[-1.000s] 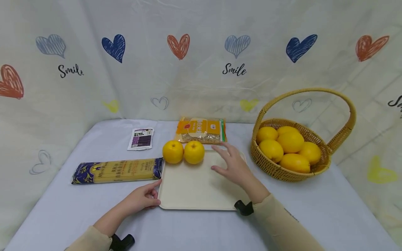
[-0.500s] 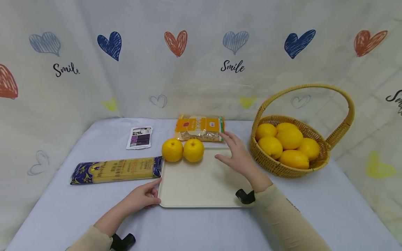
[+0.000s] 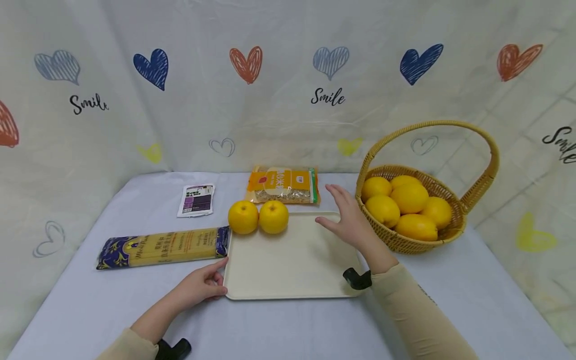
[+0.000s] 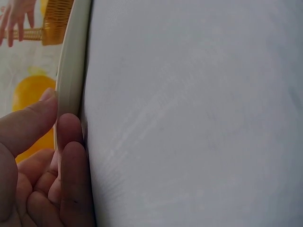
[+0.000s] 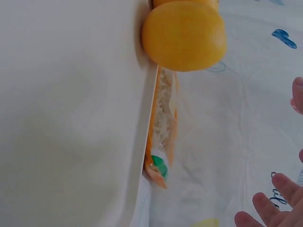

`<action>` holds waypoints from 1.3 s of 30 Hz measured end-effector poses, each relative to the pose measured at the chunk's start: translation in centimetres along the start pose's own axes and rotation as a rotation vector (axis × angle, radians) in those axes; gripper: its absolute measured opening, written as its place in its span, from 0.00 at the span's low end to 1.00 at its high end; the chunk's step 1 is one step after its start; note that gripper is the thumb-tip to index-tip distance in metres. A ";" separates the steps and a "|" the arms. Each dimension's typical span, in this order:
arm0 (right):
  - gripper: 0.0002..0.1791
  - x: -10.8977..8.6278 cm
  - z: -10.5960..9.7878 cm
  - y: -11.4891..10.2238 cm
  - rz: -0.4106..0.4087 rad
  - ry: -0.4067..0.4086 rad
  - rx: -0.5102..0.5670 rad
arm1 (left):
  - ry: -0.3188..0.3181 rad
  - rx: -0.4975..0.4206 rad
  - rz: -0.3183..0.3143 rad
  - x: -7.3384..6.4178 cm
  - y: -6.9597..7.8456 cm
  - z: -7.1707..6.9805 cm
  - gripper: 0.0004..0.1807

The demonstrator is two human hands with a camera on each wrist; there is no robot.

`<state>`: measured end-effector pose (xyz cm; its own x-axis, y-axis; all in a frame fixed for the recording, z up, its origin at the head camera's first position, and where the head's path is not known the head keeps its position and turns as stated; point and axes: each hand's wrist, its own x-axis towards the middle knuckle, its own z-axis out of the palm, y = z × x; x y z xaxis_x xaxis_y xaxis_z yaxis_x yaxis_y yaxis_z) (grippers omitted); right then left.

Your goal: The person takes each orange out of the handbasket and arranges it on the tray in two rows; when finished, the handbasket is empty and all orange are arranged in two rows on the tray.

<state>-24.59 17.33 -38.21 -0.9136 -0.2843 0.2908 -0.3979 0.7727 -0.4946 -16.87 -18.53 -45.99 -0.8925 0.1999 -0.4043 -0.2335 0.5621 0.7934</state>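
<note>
My left hand (image 3: 198, 285) is at the left edge of a cream tray (image 3: 292, 280). In the left wrist view, its thumb (image 4: 35, 120) lies on top of the rim and the fingers curl beneath, pinching it. My right hand (image 3: 353, 222) hovers over the tray's far right part, fingers spread and holding nothing, near the wicker basket (image 3: 405, 245). Two round yellow fruits (image 3: 273, 217) sit side by side at the tray's far left corner; one fruit (image 5: 184, 35) shows large in the right wrist view. Several more yellow fruits (image 3: 409, 197) fill the basket.
Left of the tray lies a long pack of noodles (image 3: 166, 247), its end against the tray's corner. Behind stand a small white-and-purple packet (image 3: 196, 201) and an orange grain bag (image 3: 283, 185). A heart-printed cloth (image 3: 288, 120) hangs at the back.
My right hand has moved right, from over the tray's middle toward the basket, still empty. The left hand keeps its place at the tray's edge. The head view has shifted slightly.
</note>
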 end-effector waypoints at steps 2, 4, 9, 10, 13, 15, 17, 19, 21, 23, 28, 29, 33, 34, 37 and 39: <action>0.44 0.0 -0.3 0.1 0.012 0.006 -0.002 | 0.000 -0.003 0.001 0.0 0.0 0.0 0.46; 0.44 0.1 -0.7 0.4 0.021 0.010 0.001 | 0.003 -0.006 -0.002 0.0 0.0 0.0 0.46; 0.45 -0.1 -1.8 1.3 0.052 0.029 0.016 | 0.012 0.000 -0.005 -0.1 0.2 0.0 0.45; 0.45 -0.2 -2.1 1.5 0.065 0.032 0.014 | 0.013 0.002 -0.004 -0.1 0.2 0.0 0.45; 0.45 -0.7 -3.0 2.4 0.097 0.050 0.010 | 0.012 0.002 -0.005 -0.1 0.2 0.0 0.45; 0.45 -1.1 -3.5 3.1 0.112 0.070 0.015 | 0.007 0.006 -0.002 -0.1 0.2 -0.1 0.46; 0.45 -1.6 -4.0 4.0 0.124 0.096 0.016 | 0.001 0.005 0.000 -0.1 0.2 -0.1 0.46; 0.44 -2.1 -4.5 4.8 0.144 0.119 0.023 | -0.005 0.005 0.005 -0.1 0.1 -0.1 0.46; 0.45 -2.6 -4.8 5.5 0.167 0.128 0.023 | -0.008 0.005 0.007 -0.1 0.2 -0.2 0.46; 0.46 -3.0 -5.0 6.0 0.198 0.127 0.022 | -0.005 0.003 0.008 -0.2 0.2 -0.2 0.46; 0.47 -3.9 -5.4 6.8 0.278 0.114 -0.040 | -0.001 0.008 0.009 -0.2 0.2 -0.2 0.45; 0.47 -4.0 -5.4 7.0 0.293 0.113 -0.055 | -0.001 0.007 0.009 -0.2 0.2 -0.2 0.45; 0.46 -4.2 -5.4 7.6 0.323 0.097 -0.109 | -0.001 0.001 -0.003 -0.2 0.3 -0.1 0.46; 0.46 -4.2 -5.3 7.7 0.324 0.085 -0.124 | -0.001 -0.001 -0.006 -0.2 0.2 0.0 0.46; 0.44 -3.9 -5.2 7.8 0.314 0.045 -0.174 | 0.002 0.003 -0.010 -0.2 0.2 0.1 0.46; 0.44 -3.8 -5.2 7.9 0.320 0.028 -0.205 | 0.003 0.004 -0.003 -0.2 0.3 0.1 0.45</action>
<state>-23.81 27.45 -38.91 -0.9850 0.0035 0.1723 -0.0651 0.9183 -0.3906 -16.70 -18.34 -45.74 -0.8930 0.1952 -0.4055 -0.2349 0.5664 0.7899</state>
